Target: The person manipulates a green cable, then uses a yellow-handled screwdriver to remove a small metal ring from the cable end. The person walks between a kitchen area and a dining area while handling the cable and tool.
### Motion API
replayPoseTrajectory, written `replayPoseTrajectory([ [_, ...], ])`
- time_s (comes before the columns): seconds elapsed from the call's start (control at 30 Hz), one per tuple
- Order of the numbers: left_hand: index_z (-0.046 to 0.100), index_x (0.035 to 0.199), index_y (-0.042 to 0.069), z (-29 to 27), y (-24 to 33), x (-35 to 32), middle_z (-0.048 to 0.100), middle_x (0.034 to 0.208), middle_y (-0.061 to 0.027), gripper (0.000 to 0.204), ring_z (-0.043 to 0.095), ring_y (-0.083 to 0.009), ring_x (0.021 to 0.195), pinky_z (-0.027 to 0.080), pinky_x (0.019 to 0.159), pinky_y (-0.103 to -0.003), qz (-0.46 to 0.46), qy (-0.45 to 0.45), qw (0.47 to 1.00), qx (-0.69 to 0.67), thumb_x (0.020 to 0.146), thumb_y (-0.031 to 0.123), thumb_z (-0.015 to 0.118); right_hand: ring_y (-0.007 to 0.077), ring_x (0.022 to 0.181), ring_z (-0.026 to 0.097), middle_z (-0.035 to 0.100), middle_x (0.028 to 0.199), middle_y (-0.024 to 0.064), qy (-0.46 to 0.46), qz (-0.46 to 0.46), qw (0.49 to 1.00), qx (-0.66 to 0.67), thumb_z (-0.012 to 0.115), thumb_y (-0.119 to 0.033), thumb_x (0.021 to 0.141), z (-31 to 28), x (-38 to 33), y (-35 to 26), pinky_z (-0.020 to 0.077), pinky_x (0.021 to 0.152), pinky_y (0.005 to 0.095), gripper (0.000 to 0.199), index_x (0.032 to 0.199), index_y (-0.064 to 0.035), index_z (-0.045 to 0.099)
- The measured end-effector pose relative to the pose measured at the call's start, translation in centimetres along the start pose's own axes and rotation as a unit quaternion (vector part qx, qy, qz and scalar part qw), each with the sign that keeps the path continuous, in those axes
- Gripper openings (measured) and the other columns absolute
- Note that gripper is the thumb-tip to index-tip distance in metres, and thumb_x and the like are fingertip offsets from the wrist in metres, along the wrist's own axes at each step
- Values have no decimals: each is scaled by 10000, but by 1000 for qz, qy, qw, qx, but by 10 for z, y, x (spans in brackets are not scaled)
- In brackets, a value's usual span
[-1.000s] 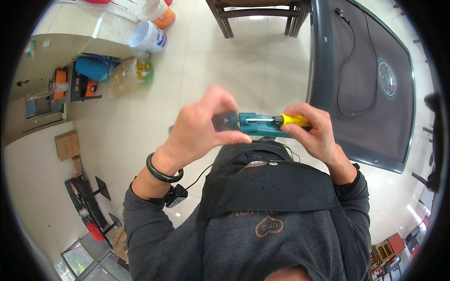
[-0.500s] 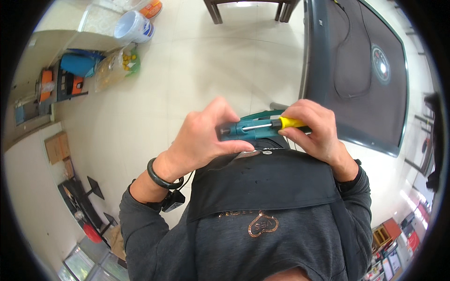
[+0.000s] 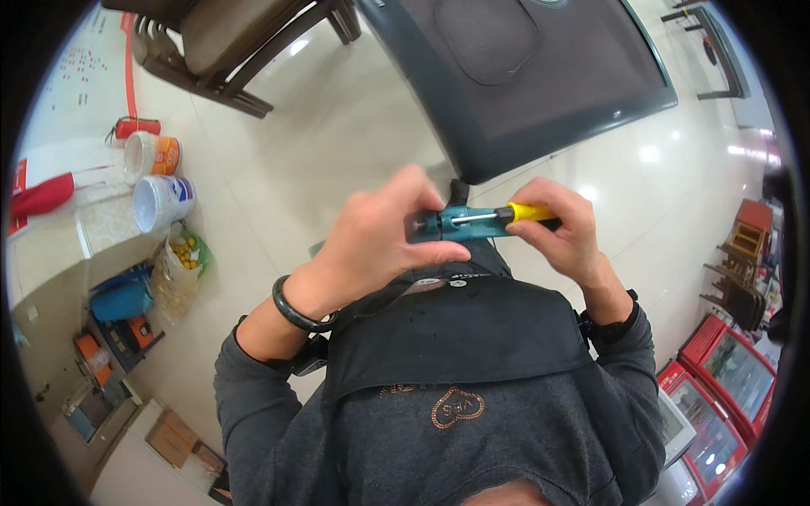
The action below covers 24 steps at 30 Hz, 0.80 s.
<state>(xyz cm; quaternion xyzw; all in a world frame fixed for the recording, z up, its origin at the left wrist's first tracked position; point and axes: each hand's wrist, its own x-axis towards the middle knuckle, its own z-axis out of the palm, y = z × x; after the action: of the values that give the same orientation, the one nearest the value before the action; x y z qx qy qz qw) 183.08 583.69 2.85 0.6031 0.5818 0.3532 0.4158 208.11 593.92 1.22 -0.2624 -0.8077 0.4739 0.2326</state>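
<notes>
In front of my chest, my left hand point(image 3: 375, 223) curls its fingers and thumb around the dark end of a teal plastic tool body point(image 3: 488, 228); its full shape is hidden. My right hand point(image 3: 558, 226) grips a screwdriver point(image 3: 525, 212) by its yellow and black handle. The metal shaft lies almost level across the top of the teal body, pointing at my left hand. Its tip meets or rests over the recess near the dark collar; contact is too small to tell. A black apron point(image 3: 456, 333) covers my lap below.
A large dark-topped table point(image 3: 540, 93) stands ahead right, a cable on it. Wooden chairs point(image 3: 228, 42) are far left. At left sit a white bucket point(image 3: 156, 207), a bag of yellow fruit point(image 3: 179, 261) and a fire extinguisher point(image 3: 135, 126). Red glass-fronted coolers point(image 3: 704, 417) stand right.
My view has turned, so the table and buckets have shifted left in the picture and the coolers show at right. Both hands keep their hold on the teal tool body and the screwdriver.
</notes>
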Motion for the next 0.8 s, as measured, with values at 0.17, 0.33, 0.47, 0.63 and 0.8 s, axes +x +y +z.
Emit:
replayPoseTrajectory([
  [0.17, 543, 976, 19, 50, 13, 81, 644, 804, -46, 521, 638, -87, 760, 520, 690, -247, -14, -19, 1000, 0, 689, 222, 928, 214, 711, 605, 628, 817, 83, 11, -19, 1000, 8, 795, -30, 767, -69, 3, 68, 496, 639, 276, 245, 959, -8, 645],
  [0.33, 514, 1044, 25, 91, 26, 142, 605, 1040, -94, 443, 609, -111, 901, 509, 796, -268, -118, -113, 974, -159, 756, 70, 847, 234, 718, 618, 645, 823, 81, -32, -47, 998, -30, 807, -78, 753, -141, 7, 112, 492, 617, 302, 240, 927, -23, 652],
  [0.47, 490, 1119, 39, 101, 28, 168, 410, 1338, -151, 378, 507, -159, 1123, 477, 948, -317, -112, -167, 885, -421, 790, -74, 638, 231, 750, 634, 662, 839, 63, -74, -72, 995, -15, 827, -129, 721, -179, 17, 134, 496, 638, 313, 255, 906, -58, 667],
  [0.63, 527, 1133, 55, 115, 19, 187, 426, 1345, -136, 357, 497, -209, 1206, 423, 1052, -370, -84, -127, 913, -378, 820, -58, 656, 219, 761, 635, 665, 843, 41, -85, -56, 995, -4, 832, -136, 715, -200, 18, 154, 496, 650, 310, 254, 903, -72, 673],
  [0.8, 572, 1177, 54, 116, 8, 210, 445, 1420, -138, 401, 476, -251, 1292, 359, 1114, -389, -24, -81, 974, -211, 810, -22, 714, 223, 744, 640, 663, 829, 51, -28, -37, 999, -18, 825, -121, 737, -198, 13, 168, 500, 640, 299, 230, 901, -62, 673],
])
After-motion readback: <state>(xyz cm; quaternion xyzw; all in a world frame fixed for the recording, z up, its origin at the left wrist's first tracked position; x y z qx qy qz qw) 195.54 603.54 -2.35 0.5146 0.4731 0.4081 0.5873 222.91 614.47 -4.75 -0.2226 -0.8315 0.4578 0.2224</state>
